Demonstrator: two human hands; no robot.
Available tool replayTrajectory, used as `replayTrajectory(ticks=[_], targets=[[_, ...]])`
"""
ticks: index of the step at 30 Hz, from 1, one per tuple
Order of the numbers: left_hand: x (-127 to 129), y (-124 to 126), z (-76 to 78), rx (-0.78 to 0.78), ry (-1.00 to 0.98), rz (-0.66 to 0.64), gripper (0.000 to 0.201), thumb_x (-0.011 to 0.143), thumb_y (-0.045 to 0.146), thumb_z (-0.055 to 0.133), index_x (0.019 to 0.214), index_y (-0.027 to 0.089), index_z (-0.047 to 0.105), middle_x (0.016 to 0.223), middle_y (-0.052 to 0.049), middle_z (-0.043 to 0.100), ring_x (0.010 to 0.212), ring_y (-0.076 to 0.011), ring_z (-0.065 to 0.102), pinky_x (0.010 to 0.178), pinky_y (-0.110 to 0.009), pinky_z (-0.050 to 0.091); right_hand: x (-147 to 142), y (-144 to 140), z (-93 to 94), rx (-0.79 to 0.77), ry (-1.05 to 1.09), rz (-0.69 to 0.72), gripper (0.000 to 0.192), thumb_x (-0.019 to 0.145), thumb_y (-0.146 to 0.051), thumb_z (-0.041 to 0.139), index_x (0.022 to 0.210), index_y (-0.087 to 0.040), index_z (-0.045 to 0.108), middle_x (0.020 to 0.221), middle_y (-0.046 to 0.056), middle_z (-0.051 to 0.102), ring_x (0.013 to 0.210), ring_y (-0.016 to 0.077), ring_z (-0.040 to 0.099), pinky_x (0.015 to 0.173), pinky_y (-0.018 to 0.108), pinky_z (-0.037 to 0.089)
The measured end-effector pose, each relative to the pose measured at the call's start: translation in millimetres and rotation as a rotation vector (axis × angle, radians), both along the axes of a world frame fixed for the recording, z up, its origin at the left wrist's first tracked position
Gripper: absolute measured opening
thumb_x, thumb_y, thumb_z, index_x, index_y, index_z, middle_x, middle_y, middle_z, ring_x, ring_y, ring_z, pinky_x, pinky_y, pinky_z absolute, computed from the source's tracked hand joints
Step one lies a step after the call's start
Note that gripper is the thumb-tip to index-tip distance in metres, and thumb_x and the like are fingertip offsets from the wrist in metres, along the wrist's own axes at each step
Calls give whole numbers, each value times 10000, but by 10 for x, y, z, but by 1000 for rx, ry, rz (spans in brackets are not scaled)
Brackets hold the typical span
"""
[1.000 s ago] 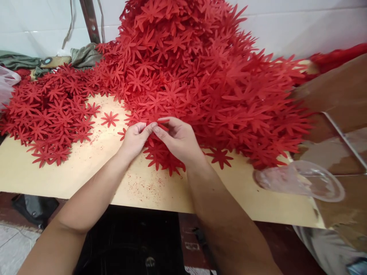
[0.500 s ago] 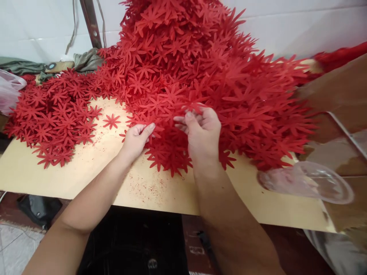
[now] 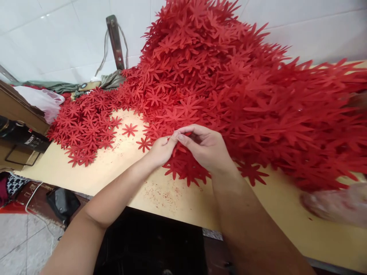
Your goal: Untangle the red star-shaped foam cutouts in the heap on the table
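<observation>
A tall heap of red star-shaped flower cutouts [image 3: 218, 80] covers the back and right of a tan board table [image 3: 120, 172]. My left hand [image 3: 160, 151] and my right hand [image 3: 205, 147] meet at the heap's near edge, fingertips pinched together on a red flower cutout [image 3: 183, 134] between them. Under my hands lies a small stack of the same cutouts [image 3: 187, 172]. A flatter spread of cutouts [image 3: 86, 122] lies at the left, with single ones [image 3: 129, 130] loose on the board.
Red dust speckles the board in front of my hands. A clear plastic bag [image 3: 335, 204] lies at the right. A white bag [image 3: 43, 101], grey cloth [image 3: 110, 81] and a metal post [image 3: 114, 40] stand at the back left by the tiled wall. A brown box [image 3: 17, 122] sits at far left.
My right hand reached into the heap half a second ago and has come back to meet my left hand, both pinching a cutout. The view has shifted left.
</observation>
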State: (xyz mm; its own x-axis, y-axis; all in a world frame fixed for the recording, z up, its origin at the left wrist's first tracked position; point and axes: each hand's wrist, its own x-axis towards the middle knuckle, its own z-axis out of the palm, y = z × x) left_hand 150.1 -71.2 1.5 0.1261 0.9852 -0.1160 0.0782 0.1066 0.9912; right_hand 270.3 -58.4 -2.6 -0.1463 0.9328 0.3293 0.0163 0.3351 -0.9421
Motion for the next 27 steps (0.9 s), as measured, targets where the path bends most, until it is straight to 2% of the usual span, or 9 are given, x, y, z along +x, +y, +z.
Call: replayTrajectory(ticks=[2, 5, 8, 10, 13, 16, 21, 24, 27], targets=[[9, 2, 52, -30, -57, -27, 510, 936, 483, 377, 524, 182, 381, 491, 48, 357, 471, -61, 321, 514, -255, 274, 39, 27, 12, 3, 37, -68, 129, 699, -322, 716, 758, -211, 689, 736, 10, 695, 654, 130, 620, 651, 293, 528], [-33, 58, 95, -38, -141, -55, 536, 961, 483, 290, 508, 196, 312, 451, 66, 265, 417, -49, 232, 478, -255, 203, 146, 111, 16, -19, 138, -267, 100, 704, -297, 719, 723, -215, 664, 652, 1, 644, 574, 118, 556, 595, 287, 481], [-107, 140, 103, -19, -36, 0, 519, 944, 456, 385, 502, 189, 342, 433, 67, 298, 413, -48, 253, 486, -256, 199, 239, 183, 20, -35, 244, -386, 112, 717, -302, 716, 721, -218, 643, 652, 2, 621, 578, 113, 528, 604, 282, 461], [-127, 175, 99, -6, 62, 16, 499, 914, 467, 447, 510, 180, 394, 451, 63, 346, 439, -53, 290, 506, -249, 240, 243, 186, 26, -62, 254, -306, 154, 723, -346, 705, 790, -215, 661, 685, 2, 624, 597, 110, 534, 608, 275, 462], [-83, 188, 85, 39, 149, -26, 467, 904, 451, 461, 530, 170, 463, 484, 56, 402, 508, -67, 372, 582, -238, 341, 167, 141, 14, -115, 186, -65, 258, 690, -386, 718, 876, -214, 670, 719, -8, 633, 632, 106, 555, 617, 261, 480], [0, 185, 65, 19, 152, -30, 457, 918, 432, 421, 566, 160, 525, 502, 44, 447, 568, -83, 447, 664, -239, 412, 89, 115, -35, -120, 146, 2, 211, 648, -360, 753, 759, -215, 648, 689, -20, 632, 620, 101, 557, 618, 251, 495], [70, 215, 71, 18, -44, -106, 399, 905, 430, 442, 669, 154, 608, 666, -2, 609, 683, -110, 548, 766, -275, 457, 51, 133, -92, -56, 197, -146, 176, 646, -351, 754, 672, -220, 640, 631, -24, 608, 606, 119, 566, 627, 281, 512], [64, 229, 106, 96, -70, -181, 356, 877, 407, 508, 630, 160, 574, 652, 7, 574, 694, -104, 532, 776, -266, 444, 97, 154, -79, -58, 272, -266, 162, 665, -334, 742, 665, -219, 628, 624, -27, 583, 583, 118, 539, 611, 298, 499], [16, 235, 104, 125, 6, -228, 374, 853, 410, 549, 573, 167, 503, 577, 37, 476, 615, -82, 460, 705, -247, 423, 243, 210, -43, -105, 469, -446, 159, 697, -275, 719, 637, -233, 577, 621, -35, 543, 544, 112, 504, 619, 318, 492]])
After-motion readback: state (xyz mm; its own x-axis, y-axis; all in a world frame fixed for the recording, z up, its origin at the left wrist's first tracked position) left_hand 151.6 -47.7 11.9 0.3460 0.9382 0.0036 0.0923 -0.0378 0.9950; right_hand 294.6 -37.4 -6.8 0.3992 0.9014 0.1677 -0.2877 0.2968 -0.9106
